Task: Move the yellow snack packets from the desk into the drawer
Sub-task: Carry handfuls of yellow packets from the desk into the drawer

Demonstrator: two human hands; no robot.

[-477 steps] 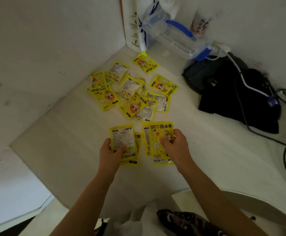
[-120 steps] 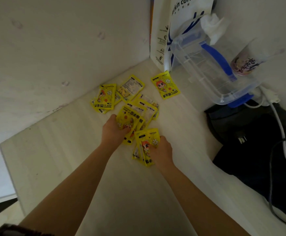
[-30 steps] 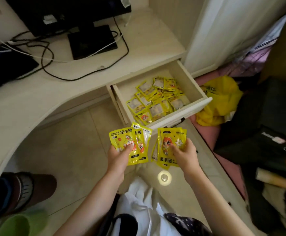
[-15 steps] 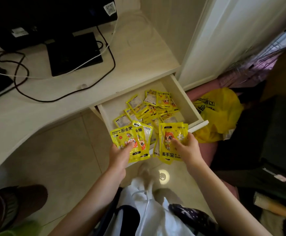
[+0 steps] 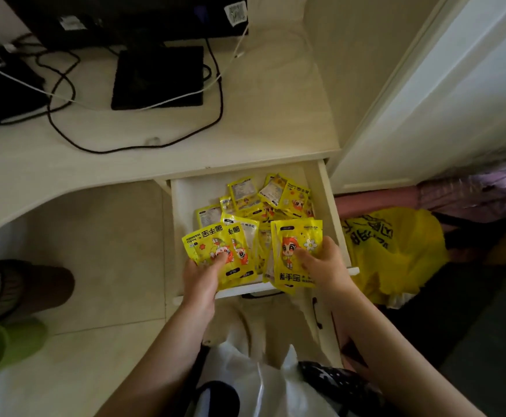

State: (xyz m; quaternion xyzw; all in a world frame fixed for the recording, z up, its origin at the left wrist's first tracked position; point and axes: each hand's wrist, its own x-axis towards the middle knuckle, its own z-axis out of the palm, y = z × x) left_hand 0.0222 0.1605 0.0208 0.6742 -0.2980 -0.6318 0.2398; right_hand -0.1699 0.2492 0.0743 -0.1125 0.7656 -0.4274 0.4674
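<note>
Packets (image 5: 298,251) fan out over the open drawer (image 5: 333,206), the left hand (image 5: 200,275) and right hand (image 5: 325,266) each pinching a bunch by its lower edge; they look light, floppy and slick, apt to slide apart.

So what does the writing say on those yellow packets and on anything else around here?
"HAND WARMER": yellow foil packets gripped in the left hand, beside large Chinese characters.
"WARMER", partly hidden: yellow packets in the right hand, with small print at the top too blurred to read.
Black print on the yellow plastic bag: unreadable.
QR sticker on the black monitor: too small.
</note>
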